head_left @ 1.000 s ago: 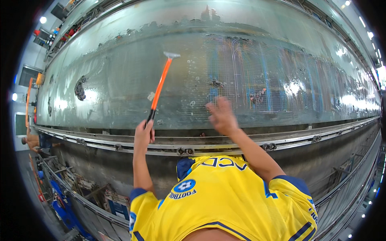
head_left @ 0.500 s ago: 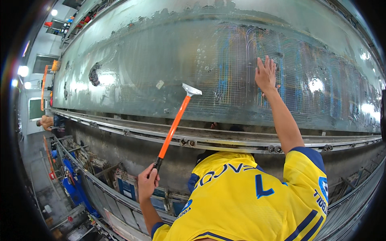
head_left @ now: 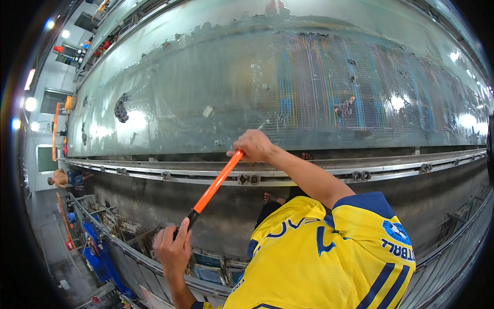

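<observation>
My left hand grips the black end of a long-handled scraper with an orange shaft, low and in front of the metal rail. My right hand is closed round the shaft's upper end, over the near edge of a long wet table. It hides most of the scraper head; only a small pale tip shows past my fingers. Thin coloured lines cover the table's right part. On them lies a dark clump of residue, and another dark clump sits far left.
A metal rail with rollers runs along the table's near side. A small pale scrap lies on the table. Racks with stacked frames and a blue object stand lower left. Another person is at the far left.
My right hand has left the lined surface, moved left and closed on the scraper's upper shaft. My left hand has moved down and left with the grip. The dark clump it covered now shows.
</observation>
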{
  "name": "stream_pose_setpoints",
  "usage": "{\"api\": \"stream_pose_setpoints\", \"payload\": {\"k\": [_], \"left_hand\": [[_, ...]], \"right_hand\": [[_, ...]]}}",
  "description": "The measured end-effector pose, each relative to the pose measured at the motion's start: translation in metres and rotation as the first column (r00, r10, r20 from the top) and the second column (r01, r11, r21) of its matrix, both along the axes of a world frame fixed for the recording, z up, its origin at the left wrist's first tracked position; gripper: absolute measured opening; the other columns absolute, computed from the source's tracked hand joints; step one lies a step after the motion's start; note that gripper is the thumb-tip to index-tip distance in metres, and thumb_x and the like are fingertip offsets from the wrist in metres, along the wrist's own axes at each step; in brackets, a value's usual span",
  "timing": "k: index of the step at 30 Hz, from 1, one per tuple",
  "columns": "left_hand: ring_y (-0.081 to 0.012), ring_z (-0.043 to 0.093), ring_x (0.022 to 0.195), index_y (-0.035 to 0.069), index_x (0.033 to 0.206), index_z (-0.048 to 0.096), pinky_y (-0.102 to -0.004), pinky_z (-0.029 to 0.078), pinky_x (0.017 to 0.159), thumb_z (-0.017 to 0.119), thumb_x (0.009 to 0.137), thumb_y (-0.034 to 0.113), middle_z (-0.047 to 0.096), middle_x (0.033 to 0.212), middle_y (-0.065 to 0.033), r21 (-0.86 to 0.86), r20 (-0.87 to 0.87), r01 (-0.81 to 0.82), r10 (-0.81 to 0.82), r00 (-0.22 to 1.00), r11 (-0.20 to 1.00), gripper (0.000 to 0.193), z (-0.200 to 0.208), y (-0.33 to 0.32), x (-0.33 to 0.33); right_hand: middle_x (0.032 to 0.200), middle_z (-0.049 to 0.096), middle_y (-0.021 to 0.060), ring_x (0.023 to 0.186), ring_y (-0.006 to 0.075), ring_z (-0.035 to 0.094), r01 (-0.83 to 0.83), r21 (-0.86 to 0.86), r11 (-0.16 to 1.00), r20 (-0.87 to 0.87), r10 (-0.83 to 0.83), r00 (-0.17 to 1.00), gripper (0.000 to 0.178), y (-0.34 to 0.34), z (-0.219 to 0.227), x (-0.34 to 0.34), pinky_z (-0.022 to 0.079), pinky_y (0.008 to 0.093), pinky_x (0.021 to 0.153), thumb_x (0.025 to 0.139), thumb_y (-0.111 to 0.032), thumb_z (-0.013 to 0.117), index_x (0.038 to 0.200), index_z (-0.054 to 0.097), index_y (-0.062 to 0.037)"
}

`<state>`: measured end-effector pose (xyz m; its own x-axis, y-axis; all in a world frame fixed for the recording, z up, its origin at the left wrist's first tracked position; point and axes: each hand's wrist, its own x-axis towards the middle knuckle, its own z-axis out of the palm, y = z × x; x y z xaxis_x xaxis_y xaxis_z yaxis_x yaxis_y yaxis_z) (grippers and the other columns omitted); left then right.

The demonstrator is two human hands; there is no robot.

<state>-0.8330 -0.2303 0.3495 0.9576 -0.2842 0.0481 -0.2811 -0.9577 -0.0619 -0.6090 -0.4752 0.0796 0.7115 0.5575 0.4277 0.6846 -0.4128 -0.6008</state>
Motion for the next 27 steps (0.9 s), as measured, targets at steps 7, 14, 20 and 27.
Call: {"api": "stream_pose_setpoints", "payload": {"k": [7,14,20,27], "left_hand": [[-0.0253,0.059,0.07,0.017,0.123,0.073,-0.0402,0.047,0.06,0.078,0.08,0.014,0.054,0.083,-0.0042,-0.002,-0.034,0.087,-0.087,0.996,0.996,0.043,-0.029,0.017,0.003],[-0.0302,0.065,0.066,0.006,0.121,0.073,-0.0388,0.05,0.058,0.079,0.076,0.009,0.065,0.084,-0.0095,-0.424,-0.342,-0.142,-0.013,0.94,0.895,0.046,-0.028,0.031,0.027],[-0.0276,0.065,0.065,-0.002,0.114,0.074,-0.0349,0.05,0.059,0.079,0.077,0.004,0.067,0.082,-0.0143,-0.479,-0.388,-0.186,-0.017,0.922,0.858,0.038,-0.002,0.002,0.1],[-0.0287,0.065,0.065,-0.005,0.103,0.076,-0.035,0.049,0.062,0.078,0.071,0.002,0.069,0.077,-0.0166,-0.361,-0.335,-0.228,0.102,0.937,0.904,0.032,0.034,-0.041,0.209]], "right_hand": [[0.057,0.059,0.0089,0.059,0.0355,0.062,-0.006,-0.001,1.0,0.104,0.006,0.995,0.05,-0.007,-0.032,-0.012,0.046,0.0472,0.054,0.093,-0.042,0.07,0.058,0.053,-0.0107],[0.054,0.051,0.0059,0.052,0.0308,0.055,-0.14,0.014,0.99,0.126,0.137,0.983,0.053,-0.025,-0.04,-0.011,0.041,0.0427,0.05,0.091,-0.039,0.075,0.058,0.043,-0.012],[0.053,0.051,0.0064,0.049,0.0312,0.055,-0.047,0.149,0.988,0.05,0.04,0.998,0.047,-0.041,-0.052,0.023,0.039,0.0439,0.043,0.091,-0.033,0.074,0.061,0.045,-0.0127],[0.051,0.049,0.005,0.045,0.0296,0.05,0.06,0.234,0.97,0.057,-0.075,0.996,0.045,-0.036,-0.047,0.107,0.037,0.0415,0.04,0.094,-0.027,0.072,0.059,0.046,-0.0139]]}}
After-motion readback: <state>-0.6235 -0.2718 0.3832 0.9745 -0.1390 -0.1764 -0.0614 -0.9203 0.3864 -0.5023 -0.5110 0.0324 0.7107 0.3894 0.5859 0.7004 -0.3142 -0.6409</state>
